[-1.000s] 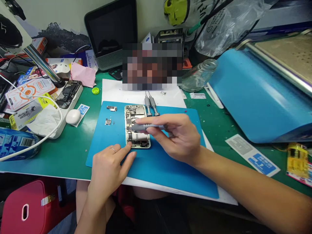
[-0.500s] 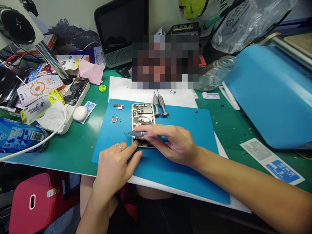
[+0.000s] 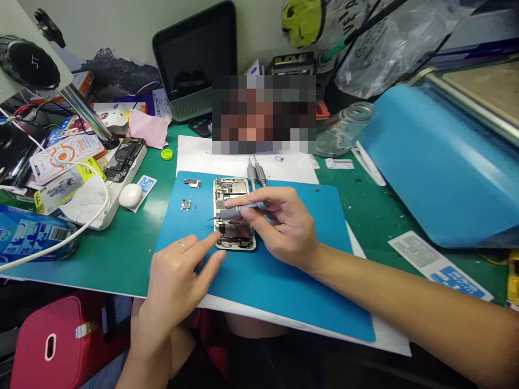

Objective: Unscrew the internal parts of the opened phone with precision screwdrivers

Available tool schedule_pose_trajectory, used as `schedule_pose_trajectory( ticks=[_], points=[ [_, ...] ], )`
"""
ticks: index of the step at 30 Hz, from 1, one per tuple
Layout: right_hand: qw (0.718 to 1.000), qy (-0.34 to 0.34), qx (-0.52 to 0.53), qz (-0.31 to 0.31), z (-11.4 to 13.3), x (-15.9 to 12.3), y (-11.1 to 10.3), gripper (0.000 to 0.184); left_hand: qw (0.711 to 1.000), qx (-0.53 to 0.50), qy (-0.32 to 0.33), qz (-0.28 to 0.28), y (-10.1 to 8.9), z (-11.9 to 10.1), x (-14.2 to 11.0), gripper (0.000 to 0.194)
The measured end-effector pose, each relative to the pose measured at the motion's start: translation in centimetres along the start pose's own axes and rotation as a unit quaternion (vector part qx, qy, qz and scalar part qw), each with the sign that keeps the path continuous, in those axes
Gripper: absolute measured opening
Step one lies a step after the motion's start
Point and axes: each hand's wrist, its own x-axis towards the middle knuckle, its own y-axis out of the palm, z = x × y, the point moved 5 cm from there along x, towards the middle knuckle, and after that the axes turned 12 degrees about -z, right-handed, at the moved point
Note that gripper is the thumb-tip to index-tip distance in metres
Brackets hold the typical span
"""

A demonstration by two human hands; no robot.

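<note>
Shifted up the opened phone (image 3: pixel 237 232), the right hand (image 3: pixel 290 229) pinches a screwdriver (image 3: pixel 228 214), seemingly positioning it; aim wants care. Left hand (image 3: pixel 174 275): fingers apart.

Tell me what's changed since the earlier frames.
Versus a half second ago, the right hand moved the driver back rightward and away from the person over the phone; its tip now reaches less far past the left edge. The left hand shifted slightly, if at all. Nothing grabbed or released. Phone, spare drivers and loose parts stayed put.
</note>
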Motion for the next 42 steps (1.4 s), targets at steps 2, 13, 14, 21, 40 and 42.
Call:
schedule_pose_trajectory(
  ticks=[2, 13, 14, 21, 40, 42],
  points=[
    [1.000, -0.010, 0.011, -0.003, 0.1, 0.2, 0.0, 0.032, 0.999, 0.035, 0.009, -0.030, -0.8, 0.0, 0.9, 0.030],
    [0.989, -0.137, 0.011, 0.049, 1.6, 0.0, 0.0, 0.051, 0.988, 0.131, 0.082, 0.011, 0.2, -0.9, 3.1, 0.026],
    [0.988, -0.141, 0.021, 0.052, 1.6, -0.1, 0.0, 0.053, 0.989, 0.123, 0.086, 0.015, 0.3, -0.9, 3.1, 0.024],
    [0.988, -0.142, 0.042, 0.044, 1.7, 0.2, -0.1, 0.054, 0.993, 0.063, 0.086, -0.043, 0.3, -1.3, 3.0, 0.012],
    [0.997, -0.056, 0.046, -0.024, 0.9, 0.5, -0.3, 0.069, 0.996, 0.083, 0.026, -0.032, 1.1, 0.3, 2.2, 0.027],
    [0.997, -0.045, 0.044, -0.033, 0.8, 0.6, -0.4, 0.067, 0.996, 0.080, 0.024, -0.033, 1.1, 0.3, 2.2, 0.024]
  ],
)
